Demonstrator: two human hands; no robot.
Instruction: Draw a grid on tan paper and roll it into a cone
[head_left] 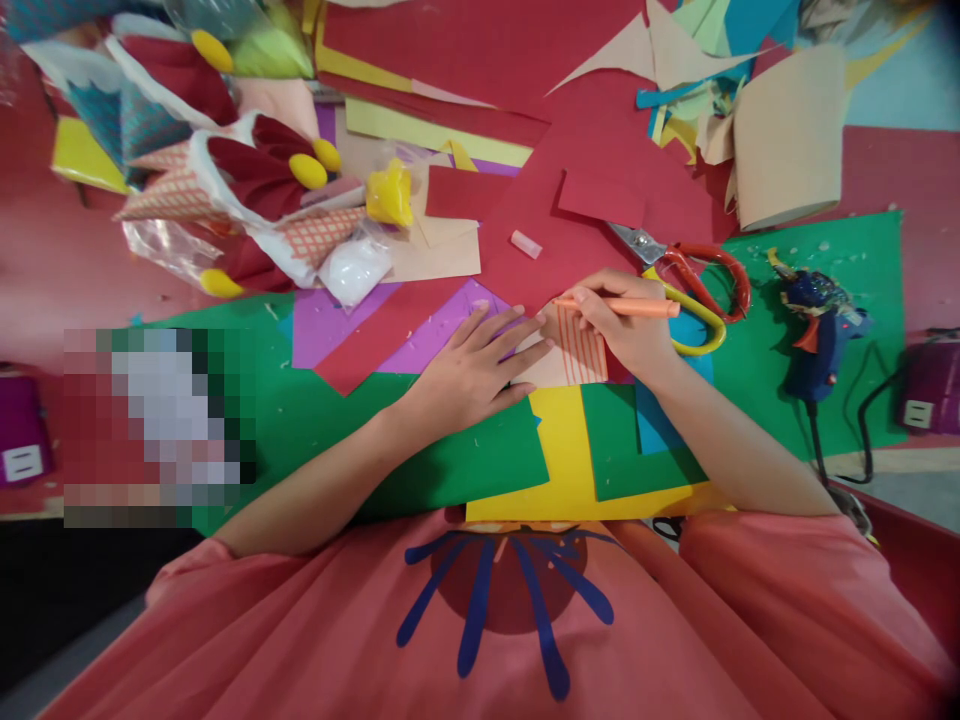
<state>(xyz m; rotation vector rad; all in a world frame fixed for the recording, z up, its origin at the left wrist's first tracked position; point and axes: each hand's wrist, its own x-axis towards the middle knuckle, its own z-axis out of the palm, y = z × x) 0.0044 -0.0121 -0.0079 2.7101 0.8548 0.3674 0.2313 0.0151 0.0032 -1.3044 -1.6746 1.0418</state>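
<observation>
My right hand [626, 330] is closed around an orange marker [641, 307], its tip on a small piece of cream paper [583, 350]. Several orange stripes run down the right part of that paper. Fingers spread, my left hand [480, 365] lies flat over the paper's left side and hides some of it. Just beyond the marker hand are scissors [667, 265] with red and yellow handles, lying with their blades toward a red paper scrap. A small pale pink marker cap [526, 244] rests on the red paper ahead of my hands.
Cone-shaped paper crafts [247, 180] with white trim and yellow ovals crowd the left. A blue glue gun [817, 340] with its cord lies on the green sheet [885, 270] at right. A beige paper roll [791, 140] stands behind it. Coloured paper sheets and scraps overlap across the table.
</observation>
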